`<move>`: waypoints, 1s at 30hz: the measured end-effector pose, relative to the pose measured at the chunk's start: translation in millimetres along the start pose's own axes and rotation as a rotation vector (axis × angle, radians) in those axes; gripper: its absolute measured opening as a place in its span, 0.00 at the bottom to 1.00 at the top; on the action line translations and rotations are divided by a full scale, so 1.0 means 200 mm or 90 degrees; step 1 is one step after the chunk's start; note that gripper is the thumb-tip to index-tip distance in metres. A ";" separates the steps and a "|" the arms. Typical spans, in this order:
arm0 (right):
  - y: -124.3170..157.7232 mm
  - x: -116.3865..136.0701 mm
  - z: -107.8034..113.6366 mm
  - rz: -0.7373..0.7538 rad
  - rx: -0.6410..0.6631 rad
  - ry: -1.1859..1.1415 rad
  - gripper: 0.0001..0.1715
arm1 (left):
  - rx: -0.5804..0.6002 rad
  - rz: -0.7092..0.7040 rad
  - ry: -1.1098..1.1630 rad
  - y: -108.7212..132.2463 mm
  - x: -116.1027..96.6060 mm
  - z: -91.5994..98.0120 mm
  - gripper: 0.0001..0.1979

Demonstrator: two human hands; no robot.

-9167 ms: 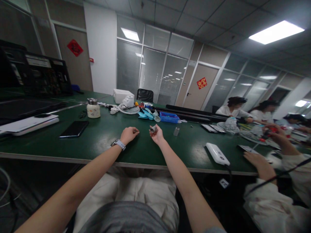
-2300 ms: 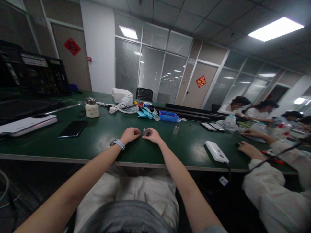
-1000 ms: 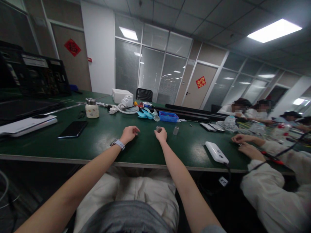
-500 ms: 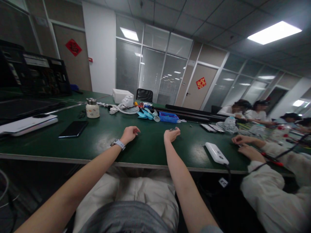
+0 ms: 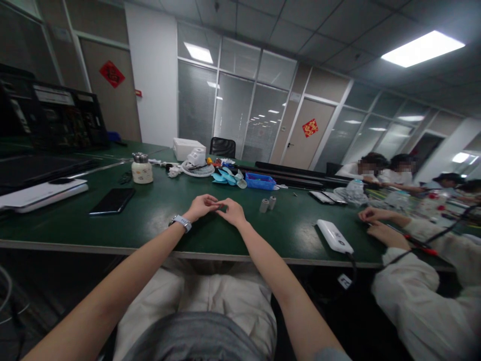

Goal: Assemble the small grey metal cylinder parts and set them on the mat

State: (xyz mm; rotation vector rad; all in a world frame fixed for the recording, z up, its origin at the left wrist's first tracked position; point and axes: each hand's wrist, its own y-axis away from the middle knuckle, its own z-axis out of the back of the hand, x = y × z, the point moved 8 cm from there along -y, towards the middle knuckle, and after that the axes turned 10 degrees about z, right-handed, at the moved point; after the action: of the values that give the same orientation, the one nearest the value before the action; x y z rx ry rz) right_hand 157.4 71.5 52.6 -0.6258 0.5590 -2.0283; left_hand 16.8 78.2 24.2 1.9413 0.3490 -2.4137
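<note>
Above the green table (image 5: 158,228), my left hand (image 5: 203,206) is closed, thumb and fingers drawn together; a watch is on that wrist. My right hand (image 5: 231,211) meets it fingertip to fingertip, its fingers pinched. Whatever lies between the fingertips is too small or hidden to name. Just right of my right hand, two small grey cylinders stand upright side by side, a nearer cylinder (image 5: 264,205) and a farther cylinder (image 5: 272,202). Neither hand touches them.
Ahead lie a blue tray (image 5: 260,182), light-blue fan blades (image 5: 227,176) and a white fan grille (image 5: 198,169). A phone (image 5: 112,201) and a bottle (image 5: 142,169) are at left. A white cabled device (image 5: 334,237) lies at right, near a co-worker's hands (image 5: 379,225).
My right hand has moved left, from the spot where the cylinders now stand, to meet my left hand. A grey object showed in it before; the two cylinders now stand on the table.
</note>
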 end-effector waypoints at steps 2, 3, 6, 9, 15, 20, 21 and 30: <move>0.00 -0.02 0.01 -0.024 -0.008 0.015 0.11 | 0.059 0.016 0.059 0.01 0.00 -0.04 0.27; 0.01 -0.03 0.02 -0.032 -0.015 0.017 0.10 | 0.079 0.020 0.076 0.02 -0.01 -0.06 0.28; 0.01 -0.04 0.03 -0.037 -0.023 0.007 0.08 | 0.100 0.021 0.091 0.04 -0.03 -0.08 0.29; 0.01 -0.05 0.09 -0.050 -0.050 0.018 0.11 | 0.072 0.015 0.079 0.03 -0.04 -0.06 0.30; 0.14 -0.25 0.47 -0.289 -0.302 0.208 0.20 | 0.016 -0.005 -0.020 0.00 -0.01 -0.02 0.27; 0.34 -0.43 0.64 -0.503 -0.341 0.319 0.19 | -0.010 -0.044 -0.064 -0.01 -0.02 -0.01 0.25; 0.37 -0.46 0.64 -0.533 -0.326 0.326 0.18 | -0.012 -0.049 -0.069 -0.01 -0.02 0.00 0.25; 0.40 -0.52 0.59 -0.612 -0.250 0.301 0.15 | 0.003 -0.047 -0.069 0.00 -0.02 -0.01 0.25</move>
State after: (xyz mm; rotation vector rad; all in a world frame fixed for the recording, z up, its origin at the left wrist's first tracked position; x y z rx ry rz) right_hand 328.8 106.2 73.9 -0.7245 1.0999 -3.0460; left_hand 20.6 78.9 28.4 1.8214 0.4180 -2.5549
